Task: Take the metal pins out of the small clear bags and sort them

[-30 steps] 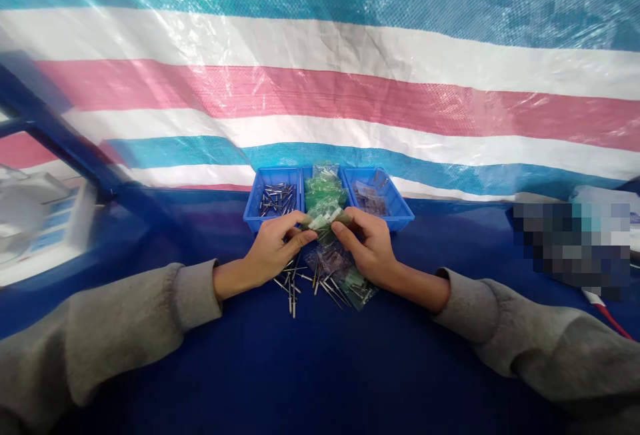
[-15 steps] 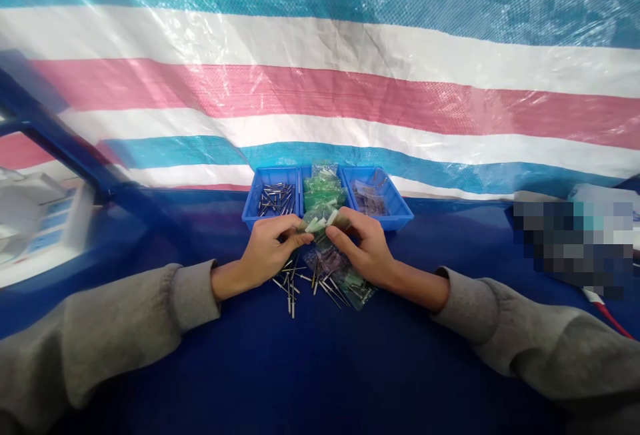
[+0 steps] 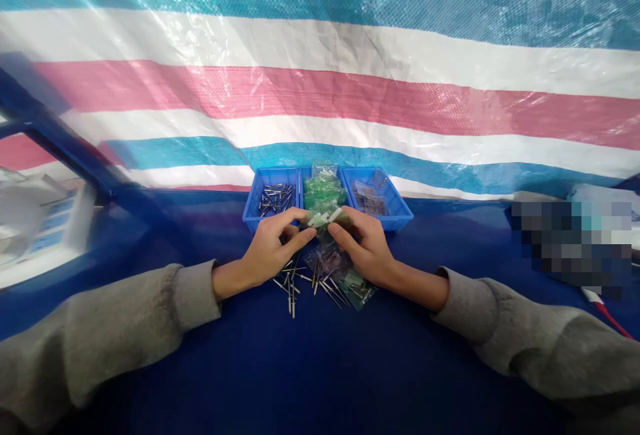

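A small clear bag (image 3: 325, 213) with white pieces in it is held between the left hand (image 3: 273, 245) and the right hand (image 3: 367, 243), just in front of three blue bins. Its left edge is pinched by the fingers of the left hand and its right edge by those of the right; both thumbs are laid toward the middle. Whether the bag's lower end is touching the things beneath cannot be told.

Metal pins (image 3: 277, 199) are contained in the left bin (image 3: 247, 219), green bags (image 3: 324, 185) are heaped in the middle bin (image 3: 306, 173), and clear packets (image 3: 371, 200) are kept in the right bin (image 3: 397, 222). Below the hands, loose pins (image 3: 292, 295) are scattered on the blue counter (image 3: 320, 368), beside a filled bag (image 3: 361, 293) that is partly covered by the right hand. Both forearms are covered by grey sleeves (image 3: 197, 296). Behind the bins, a striped sheet (image 3: 320, 95) is hung.
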`<state>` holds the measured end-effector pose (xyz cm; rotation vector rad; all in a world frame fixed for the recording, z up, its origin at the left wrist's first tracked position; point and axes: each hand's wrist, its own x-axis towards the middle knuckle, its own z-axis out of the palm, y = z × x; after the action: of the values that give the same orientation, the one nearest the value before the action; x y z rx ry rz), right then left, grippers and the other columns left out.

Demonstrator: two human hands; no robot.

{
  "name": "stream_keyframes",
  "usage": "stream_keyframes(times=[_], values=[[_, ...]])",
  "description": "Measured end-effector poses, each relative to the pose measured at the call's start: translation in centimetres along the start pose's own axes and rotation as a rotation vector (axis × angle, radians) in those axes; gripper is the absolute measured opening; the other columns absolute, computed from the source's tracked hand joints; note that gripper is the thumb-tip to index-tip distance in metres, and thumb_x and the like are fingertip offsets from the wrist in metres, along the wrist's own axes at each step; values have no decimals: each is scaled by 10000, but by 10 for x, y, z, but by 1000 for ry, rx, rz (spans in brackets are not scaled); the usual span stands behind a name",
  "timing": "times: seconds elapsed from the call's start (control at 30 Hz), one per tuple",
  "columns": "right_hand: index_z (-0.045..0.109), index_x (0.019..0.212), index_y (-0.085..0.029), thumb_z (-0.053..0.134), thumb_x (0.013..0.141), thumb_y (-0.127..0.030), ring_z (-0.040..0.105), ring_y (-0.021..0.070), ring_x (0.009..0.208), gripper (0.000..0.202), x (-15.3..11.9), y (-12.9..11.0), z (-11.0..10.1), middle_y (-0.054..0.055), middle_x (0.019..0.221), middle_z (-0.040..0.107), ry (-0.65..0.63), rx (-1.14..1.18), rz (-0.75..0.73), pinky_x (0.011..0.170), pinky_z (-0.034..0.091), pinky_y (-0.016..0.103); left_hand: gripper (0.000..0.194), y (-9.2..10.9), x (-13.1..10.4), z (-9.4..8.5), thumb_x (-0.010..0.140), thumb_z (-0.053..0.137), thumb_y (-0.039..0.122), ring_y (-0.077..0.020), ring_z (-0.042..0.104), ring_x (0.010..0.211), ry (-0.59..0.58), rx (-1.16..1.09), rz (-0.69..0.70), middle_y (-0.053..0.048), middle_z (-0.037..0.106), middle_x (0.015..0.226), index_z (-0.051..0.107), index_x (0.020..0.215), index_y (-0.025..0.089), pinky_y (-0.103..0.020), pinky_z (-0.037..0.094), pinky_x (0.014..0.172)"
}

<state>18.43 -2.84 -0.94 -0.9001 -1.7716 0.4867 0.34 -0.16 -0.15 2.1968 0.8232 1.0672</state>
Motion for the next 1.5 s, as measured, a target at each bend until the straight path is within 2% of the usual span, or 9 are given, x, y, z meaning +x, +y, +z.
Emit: stream_keyframes(times=[0.27, 0.4, 0.53, 0.7, 0.9, 1.03, 1.17, 1.5], values=[[407, 625, -198, 469, 875, -280, 369, 87, 518, 270, 0, -1, 1, -47, 569, 391, 5, -38, -19, 515, 300, 235, 157, 3, 1, -2, 849, 538, 290, -43, 321, 420, -11, 18, 34, 74, 378, 488, 567, 819, 139, -176, 270, 422], [402, 622, -194, 470, 879, -272, 364, 82, 513, 278, 0, 0, 1, -48, 568, 385, 11, -43, -25, 513, 297, 231, 234, 2, 1, -4, 853, 531, 277, -54, 338, 463, -34, 62, 104, 58, 370, 511, 515, 664, 139, -188, 280, 459], [404, 623, -193, 475, 878, -256, 360, 77, 509, 272, 1, 1, 1, -51, 566, 381, 20, -55, -43, 504, 291, 224, 282, 3, 1, -5, 854, 535, 288, -55, 345, 466, -27, 120, 171, 52, 381, 520, 497, 617, 138, -189, 285, 462], [445, 652, -193, 511, 849, -250, 370, 76, 513, 215, 1, 0, 2, -50, 575, 398, -3, -36, -85, 497, 305, 215, 265, 2, 0, -3, 860, 525, 317, -59, 398, 473, 28, 181, 223, 36, 478, 541, 563, 669, 137, -185, 325, 468], [530, 793, -184, 525, 835, -256, 430, 88, 526, 83, 0, 0, 3, -35, 608, 494, -64, -30, -70, 503, 345, 214, 268, 0, 1, -3, 862, 513, 370, -61, 481, 496, 57, 145, 171, 13, 583, 599, 609, 783, 132, -165, 361, 459], [524, 721, -178, 521, 843, -256, 418, 88, 525, 146, 0, 3, 3, -33, 587, 474, -62, -53, -61, 515, 336, 220, 322, 3, 1, -4, 868, 490, 392, -63, 471, 507, 34, 147, 209, 13, 564, 594, 593, 705, 134, -172, 363, 482], [516, 688, -181, 514, 847, -276, 393, 89, 520, 185, 0, 4, 1, -32, 581, 463, -90, -45, -53, 503, 316, 224, 305, 4, 2, -3, 881, 477, 368, -64, 462, 519, 22, 156, 221, 17, 540, 595, 588, 717, 136, -179, 357, 502], [511, 726, -183, 499, 833, -238, 382, 72, 494, 121, 1, -1, 0, -53, 561, 437, -48, 18, -1, 471, 289, 217, 243, 3, 1, -4, 865, 519, 316, -65, 406, 504, 0, 104, 181, 29, 471, 585, 572, 706, 140, -195, 327, 495]])
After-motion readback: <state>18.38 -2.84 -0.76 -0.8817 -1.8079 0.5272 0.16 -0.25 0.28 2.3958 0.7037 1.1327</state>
